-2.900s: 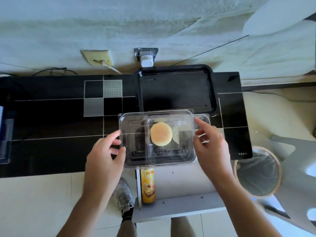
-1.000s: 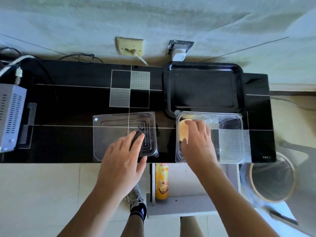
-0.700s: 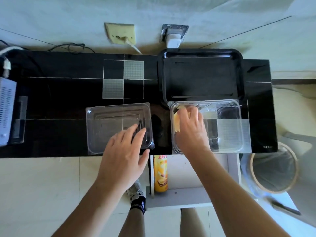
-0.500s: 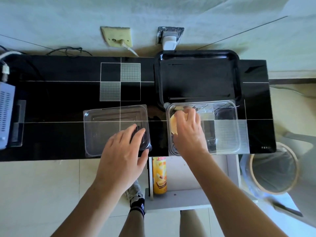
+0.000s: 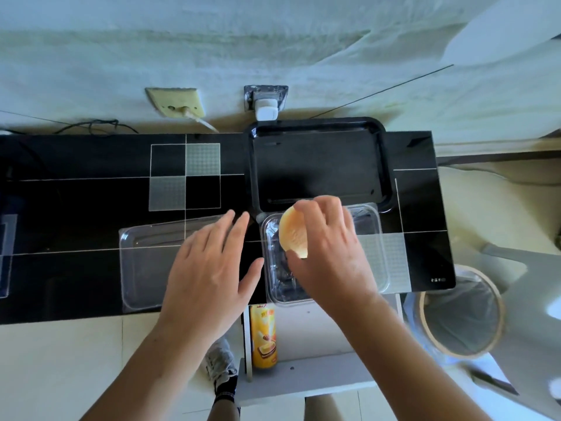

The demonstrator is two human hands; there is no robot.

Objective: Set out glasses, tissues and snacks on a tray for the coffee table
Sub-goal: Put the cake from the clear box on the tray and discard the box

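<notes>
Left hand (image 5: pixel 209 268) and right hand (image 5: pixel 329 253) seen bare, no rings or watch worn, forearms unsleeved to the frame edge, grey laced sneaker (image 5: pixel 221 361) worn over black sock (image 5: pixel 226 393)

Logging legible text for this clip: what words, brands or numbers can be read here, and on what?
Yellow snack can below the table edge: red print near its top, too blurred to read.
Black table, near right corner: a small white mark, too small to read.
Black tray, clear containers, round cake: no text visible.
</notes>
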